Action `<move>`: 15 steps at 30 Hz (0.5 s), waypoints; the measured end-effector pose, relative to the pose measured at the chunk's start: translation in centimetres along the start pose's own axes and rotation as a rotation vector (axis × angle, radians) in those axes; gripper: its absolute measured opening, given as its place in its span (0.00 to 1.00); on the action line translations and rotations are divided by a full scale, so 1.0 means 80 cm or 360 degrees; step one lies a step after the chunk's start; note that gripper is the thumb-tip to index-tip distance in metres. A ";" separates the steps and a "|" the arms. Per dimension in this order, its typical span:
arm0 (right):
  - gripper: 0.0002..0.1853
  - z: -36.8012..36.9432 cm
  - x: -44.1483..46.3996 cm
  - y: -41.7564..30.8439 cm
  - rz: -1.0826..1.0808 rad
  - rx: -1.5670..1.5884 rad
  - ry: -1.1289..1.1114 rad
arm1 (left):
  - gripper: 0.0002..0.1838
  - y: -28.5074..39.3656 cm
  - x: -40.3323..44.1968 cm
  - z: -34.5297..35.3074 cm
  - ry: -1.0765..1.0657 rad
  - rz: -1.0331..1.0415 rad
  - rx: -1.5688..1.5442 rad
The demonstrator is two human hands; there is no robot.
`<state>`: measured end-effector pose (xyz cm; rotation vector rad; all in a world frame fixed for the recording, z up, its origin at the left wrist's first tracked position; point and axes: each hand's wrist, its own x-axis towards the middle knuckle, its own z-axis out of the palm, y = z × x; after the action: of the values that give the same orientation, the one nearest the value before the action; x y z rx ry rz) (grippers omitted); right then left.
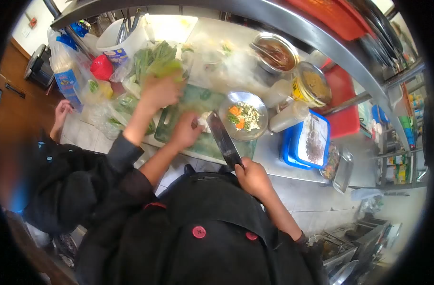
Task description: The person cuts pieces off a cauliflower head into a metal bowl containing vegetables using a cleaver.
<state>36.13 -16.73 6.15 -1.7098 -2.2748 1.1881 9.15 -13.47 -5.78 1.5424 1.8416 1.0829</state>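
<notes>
My left hand (pixel 186 131) rests over the green cutting board (pixel 208 148), its fingers curled against a white piece of food (pixel 204 122) whose kind I cannot make out. In my right hand (pixel 254 178) is the handle of a broad-bladed knife (pixel 222 140). The blade points away from me, its tip end beside the white piece. Just right of the blade, a metal bowl (pixel 260 110) holds chopped white, green and orange bits. At the board's far left, a co-worker's hand (pixel 162 91), blurred by motion, is at some leafy greens (pixel 153 59).
Right of the bowl lie a squeeze bottle (pixel 289 117) and blue-rimmed tubs (pixel 313 140). Behind them are a yellow-labelled tub (pixel 312 85) and a steel bowl of brown sauce (pixel 275 53). A metal shelf (pixel 316 26) overhangs the counter. The co-worker stands close at my left.
</notes>
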 end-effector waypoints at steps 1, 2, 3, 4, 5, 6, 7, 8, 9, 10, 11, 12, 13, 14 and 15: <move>0.15 -0.003 0.001 0.006 -0.0046 -0.0024 -0.0004 | 0.21 -0.002 -0.001 0.005 0.0045 0.0009 -0.0072; 0.15 -0.005 0.000 0.012 -0.0090 -0.0053 -0.0011 | 0.21 -0.004 -0.001 0.009 0.0034 0.0012 -0.0060; 0.15 -0.008 0.001 0.017 -0.0088 -0.0045 -0.0012 | 0.20 -0.005 -0.002 0.014 0.0061 -0.0021 -0.0048; 0.15 -0.011 0.003 0.019 -0.0110 -0.0081 -0.0009 | 0.20 -0.007 -0.002 0.018 0.0095 -0.0054 -0.0036; 0.15 -0.014 0.006 0.022 -0.0138 -0.0118 -0.0007 | 0.20 -0.004 -0.002 0.018 0.0102 -0.0056 -0.0030; 0.15 -0.017 0.008 0.024 -0.0153 -0.0121 -0.0012 | 0.19 -0.002 -0.002 0.018 0.0114 -0.0046 -0.0005; 0.15 -0.020 0.012 0.026 -0.0177 -0.0140 -0.0027 | 0.19 0.000 -0.002 0.017 0.0131 -0.0041 0.0021; 0.15 -0.023 0.015 0.027 -0.0202 -0.0161 -0.0043 | 0.19 0.002 -0.003 0.017 0.0151 -0.0050 0.0025; 0.15 -0.025 0.018 0.028 -0.0219 -0.0170 -0.0056 | 0.19 0.003 -0.006 0.019 0.0162 -0.0108 0.0049; 0.15 -0.028 0.020 0.028 -0.0250 -0.0182 -0.0056 | 0.19 0.005 -0.007 0.020 0.0171 -0.0167 0.0071; 0.15 -0.030 0.022 0.029 -0.0278 -0.0193 -0.0057 | 0.19 0.006 -0.008 0.020 0.0186 -0.0182 0.0071; 0.15 -0.029 0.023 0.031 -0.0285 -0.0200 -0.0071 | 0.21 0.007 -0.007 0.019 0.0135 -0.0247 0.0122; 0.14 -0.027 0.025 0.034 -0.0309 -0.0245 -0.0067 | 0.22 0.007 -0.007 0.019 0.0079 -0.0313 0.0172; 0.14 -0.025 0.026 0.036 -0.0332 -0.0292 -0.0063 | 0.22 0.008 -0.006 0.018 0.0083 -0.0327 0.0168; 0.14 -0.027 0.027 0.037 -0.0335 -0.0301 -0.0078 | 0.23 0.009 -0.004 0.019 0.0126 -0.0309 0.0136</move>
<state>38.68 -13.53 5.06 -1.4605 -2.5934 1.0131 10.84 -13.35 -6.04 1.3498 2.0673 0.9996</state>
